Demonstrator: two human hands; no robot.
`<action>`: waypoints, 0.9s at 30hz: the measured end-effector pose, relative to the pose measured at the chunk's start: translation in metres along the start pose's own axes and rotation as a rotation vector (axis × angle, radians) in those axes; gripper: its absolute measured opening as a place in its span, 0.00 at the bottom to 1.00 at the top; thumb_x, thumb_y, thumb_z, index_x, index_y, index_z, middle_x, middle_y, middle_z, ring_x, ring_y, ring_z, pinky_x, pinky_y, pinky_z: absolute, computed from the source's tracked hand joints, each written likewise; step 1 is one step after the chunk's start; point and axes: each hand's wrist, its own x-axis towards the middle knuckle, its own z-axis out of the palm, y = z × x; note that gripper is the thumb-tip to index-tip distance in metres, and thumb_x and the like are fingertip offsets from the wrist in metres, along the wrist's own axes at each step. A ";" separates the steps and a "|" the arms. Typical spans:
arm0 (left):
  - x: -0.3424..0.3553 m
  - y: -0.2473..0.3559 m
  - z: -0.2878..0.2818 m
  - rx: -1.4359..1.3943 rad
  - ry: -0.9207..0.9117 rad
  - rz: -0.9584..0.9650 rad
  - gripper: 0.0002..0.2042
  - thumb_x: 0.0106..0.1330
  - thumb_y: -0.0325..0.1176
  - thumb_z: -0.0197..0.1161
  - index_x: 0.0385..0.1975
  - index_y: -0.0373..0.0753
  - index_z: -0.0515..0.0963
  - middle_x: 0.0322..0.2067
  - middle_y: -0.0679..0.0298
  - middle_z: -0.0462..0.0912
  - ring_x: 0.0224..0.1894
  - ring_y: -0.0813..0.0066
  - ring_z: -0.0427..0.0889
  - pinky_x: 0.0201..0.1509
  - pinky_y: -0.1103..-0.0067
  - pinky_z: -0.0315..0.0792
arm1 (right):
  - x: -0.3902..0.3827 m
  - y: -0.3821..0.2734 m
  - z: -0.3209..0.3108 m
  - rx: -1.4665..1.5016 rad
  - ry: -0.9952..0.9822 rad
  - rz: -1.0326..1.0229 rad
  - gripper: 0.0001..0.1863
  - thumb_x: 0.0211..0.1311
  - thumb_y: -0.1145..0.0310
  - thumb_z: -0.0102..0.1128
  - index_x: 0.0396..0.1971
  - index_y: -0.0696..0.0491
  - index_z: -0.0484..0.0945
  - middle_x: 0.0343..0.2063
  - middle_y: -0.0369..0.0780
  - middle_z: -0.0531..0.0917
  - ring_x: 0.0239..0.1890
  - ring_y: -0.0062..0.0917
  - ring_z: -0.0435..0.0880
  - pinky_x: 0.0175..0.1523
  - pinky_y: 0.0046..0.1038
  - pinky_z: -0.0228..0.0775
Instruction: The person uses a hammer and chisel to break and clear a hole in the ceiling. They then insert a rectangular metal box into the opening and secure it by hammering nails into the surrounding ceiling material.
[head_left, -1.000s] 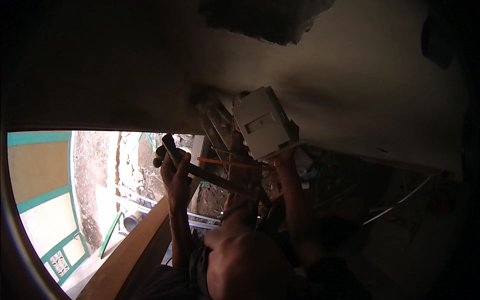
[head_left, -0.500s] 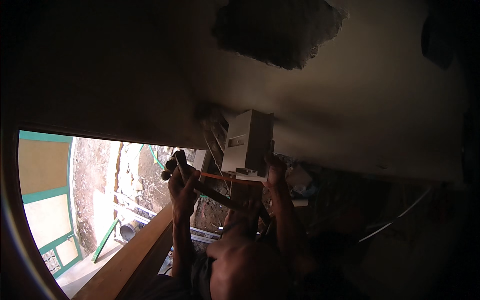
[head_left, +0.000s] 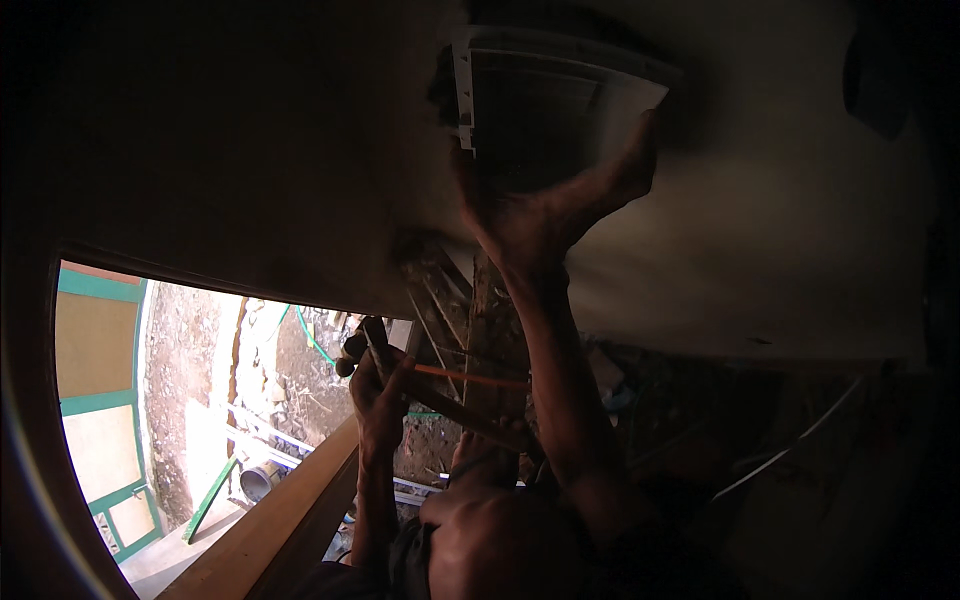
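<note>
Near the lower left, the left hand is closed around a bundle of tools: a dark handle and at least one thin orange rod can be made out, though the exact number is lost in shadow. That grip should be kept firm, so that nothing slips while attention is given overhead. Higher and to the right, one white box, ribbed inside, is pressed up into the dark opening in the ceiling. It is held by the right hand, fingers spread wide against its lower edge. The box is best kept square to the opening and pushed evenly. One wooden plank is seen below, and two hands in all.
</note>
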 end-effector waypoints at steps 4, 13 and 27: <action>0.002 0.001 0.000 -0.007 0.000 0.014 0.11 0.58 0.37 0.63 0.33 0.38 0.73 0.24 0.71 0.70 0.25 0.83 0.68 0.25 0.84 0.63 | 0.001 0.000 0.023 0.031 0.060 0.065 0.65 0.42 0.36 0.66 0.68 0.62 0.41 0.63 0.59 0.52 0.56 0.47 0.56 0.57 0.46 0.48; 0.016 -0.006 -0.003 -0.074 0.024 -0.003 0.07 0.60 0.32 0.65 0.31 0.38 0.74 0.23 0.73 0.71 0.27 0.86 0.68 0.31 0.84 0.63 | -0.005 0.004 0.048 0.042 -0.004 0.243 0.74 0.32 0.40 0.76 0.68 0.63 0.32 0.64 0.60 0.43 0.62 0.49 0.47 0.62 0.52 0.40; 0.040 -0.001 0.004 -0.069 0.027 0.006 0.08 0.59 0.34 0.66 0.30 0.39 0.74 0.23 0.73 0.71 0.26 0.85 0.68 0.31 0.83 0.63 | -0.001 0.010 0.065 -0.214 -0.004 0.221 0.69 0.36 0.31 0.68 0.65 0.70 0.46 0.56 0.60 0.57 0.58 0.46 0.56 0.56 0.47 0.50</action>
